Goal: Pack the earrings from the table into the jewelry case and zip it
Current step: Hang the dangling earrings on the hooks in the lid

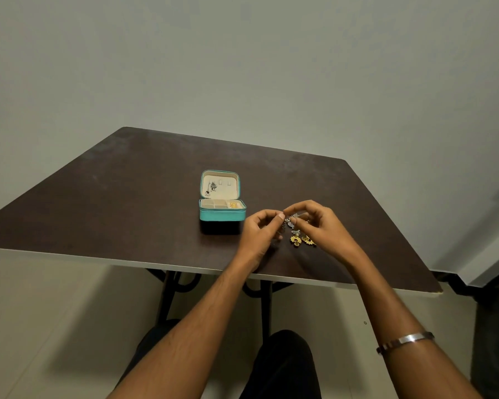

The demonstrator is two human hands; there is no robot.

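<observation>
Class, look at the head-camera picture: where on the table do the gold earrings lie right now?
The gold earrings lie on the dark table near its front edge, to the right of the teal jewelry case, just below and between the left hand and right hand.

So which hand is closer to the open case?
Left. The left hand is just right of the case; the right hand is farther right, beyond it.

One head view, looking forward and down.
You see the dark table (127,197) from above its near edge, wall filling the upper frame, both forearms entering from the bottom.
</observation>
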